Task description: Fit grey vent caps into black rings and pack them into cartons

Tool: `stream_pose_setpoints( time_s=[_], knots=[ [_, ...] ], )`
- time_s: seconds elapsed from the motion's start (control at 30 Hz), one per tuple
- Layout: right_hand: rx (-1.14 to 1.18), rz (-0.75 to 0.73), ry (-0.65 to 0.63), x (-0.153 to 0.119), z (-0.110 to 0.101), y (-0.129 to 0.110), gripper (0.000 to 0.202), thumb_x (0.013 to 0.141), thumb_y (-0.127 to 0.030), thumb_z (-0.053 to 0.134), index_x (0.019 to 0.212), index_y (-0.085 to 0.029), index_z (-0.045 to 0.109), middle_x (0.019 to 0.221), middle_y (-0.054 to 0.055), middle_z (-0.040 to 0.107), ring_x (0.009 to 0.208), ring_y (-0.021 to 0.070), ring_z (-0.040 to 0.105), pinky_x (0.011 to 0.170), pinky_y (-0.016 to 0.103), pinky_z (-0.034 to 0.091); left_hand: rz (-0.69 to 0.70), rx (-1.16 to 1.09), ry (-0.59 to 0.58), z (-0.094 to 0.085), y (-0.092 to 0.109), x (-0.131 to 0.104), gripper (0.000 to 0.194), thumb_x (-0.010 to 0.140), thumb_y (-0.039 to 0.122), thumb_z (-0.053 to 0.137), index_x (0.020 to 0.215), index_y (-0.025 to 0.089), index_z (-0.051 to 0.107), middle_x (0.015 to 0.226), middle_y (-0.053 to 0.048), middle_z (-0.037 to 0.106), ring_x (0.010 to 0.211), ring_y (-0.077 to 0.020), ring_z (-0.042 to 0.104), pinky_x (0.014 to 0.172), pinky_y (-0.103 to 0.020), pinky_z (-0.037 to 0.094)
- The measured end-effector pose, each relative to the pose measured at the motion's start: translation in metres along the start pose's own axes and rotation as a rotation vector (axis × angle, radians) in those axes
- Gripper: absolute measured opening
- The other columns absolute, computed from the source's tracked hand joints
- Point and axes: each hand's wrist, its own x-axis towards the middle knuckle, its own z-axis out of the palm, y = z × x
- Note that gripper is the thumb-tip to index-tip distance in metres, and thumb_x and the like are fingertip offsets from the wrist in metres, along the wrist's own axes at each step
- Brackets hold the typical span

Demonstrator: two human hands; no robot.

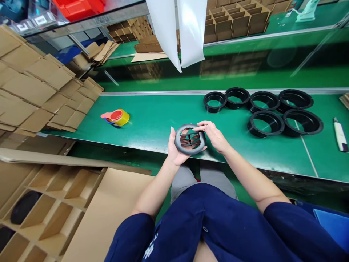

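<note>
A dark grey round air vent (179, 140) with thin black slats across its opening is held in front of me, over the front edge of the green bench. My left hand (176, 151) is closed round its left and lower side, thumb up along the rim. On the upper right of the rim lie the fingers of my right hand (214, 136), gripping that side; its thumb is mostly hidden. To the right on the bench stand several black round rings (264, 131), some touching each other. Left of my hands are nested red, yellow and blue cups (122, 117).
A white tube (340, 134) lies at the far right of the bench (155, 120). Stacked cardboard (29, 83) leans at the left. Below it is a divided carton (62, 218) with black round parts. White sheets (191, 32) hang ahead; cardboard dividers (234, 22) stand behind.
</note>
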Motion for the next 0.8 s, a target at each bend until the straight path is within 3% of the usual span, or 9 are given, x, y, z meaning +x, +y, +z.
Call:
stream_pose_setpoints(
  time_s=[0.2, 0.33, 0.53, 0.7, 0.8],
  knots=[
    [0.103, 0.068, 0.023, -0.002, -0.009, 0.01, 0.067, 0.106, -0.07, 0.028, 0.114, -0.024, 0.077, 0.132, 0.009, 0.058, 0.13, 0.0259, 0.051, 0.115, 0.047, 0.04, -0.021, 0.006, 0.024, 0.005, -0.004, 0.011, 0.075, 0.097, 0.077, 0.038, 0.14, 0.019, 0.057, 0.142, -0.019, 0.06, 0.132, -0.0422, 0.056, 0.108, -0.076, 0.038],
    [0.115, 0.029, 0.04, 0.0, -0.018, 0.013, 0.062, 0.108, -0.065, 0.028, 0.118, -0.026, 0.076, 0.132, 0.009, 0.058, 0.13, 0.0263, 0.051, 0.116, 0.049, 0.04, -0.026, 0.021, 0.056, 0.011, -0.005, 0.019, 0.075, 0.097, 0.077, 0.038, 0.141, 0.019, 0.057, 0.141, -0.02, 0.061, 0.131, -0.0424, 0.057, 0.108, -0.077, 0.038],
    [-0.123, -0.095, 0.043, -0.003, -0.03, 0.006, 0.062, 0.11, -0.058, 0.021, 0.142, -0.027, 0.063, 0.139, 0.012, 0.054, 0.135, 0.0286, 0.046, 0.117, 0.054, 0.039, -0.065, 0.01, 0.121, 0.013, -0.005, 0.033, 0.074, 0.097, 0.077, 0.038, 0.139, 0.02, 0.059, 0.136, -0.019, 0.064, 0.13, -0.0405, 0.059, 0.107, -0.071, 0.043],
    [-0.559, -0.386, -0.211, -0.003, -0.034, 0.011, 0.065, 0.101, -0.067, 0.048, 0.147, -0.022, 0.058, 0.158, 0.015, 0.04, 0.147, 0.0384, 0.031, 0.124, 0.065, 0.022, 0.003, 0.027, 0.223, 0.022, -0.007, 0.051, 0.065, 0.102, 0.067, 0.04, 0.125, 0.012, 0.066, 0.121, -0.013, 0.072, 0.124, -0.0303, 0.064, 0.112, -0.049, 0.049],
    [-0.619, -0.358, -0.233, 0.0, -0.042, 0.016, 0.086, 0.09, -0.069, 0.068, 0.157, -0.019, 0.045, 0.167, 0.019, 0.02, 0.152, 0.0432, 0.018, 0.123, 0.068, 0.021, -0.026, 0.123, 0.203, 0.032, -0.016, 0.062, 0.06, 0.102, 0.063, 0.043, 0.123, 0.013, 0.068, 0.119, -0.013, 0.073, 0.121, -0.0279, 0.066, 0.109, -0.042, 0.052]
  ],
)
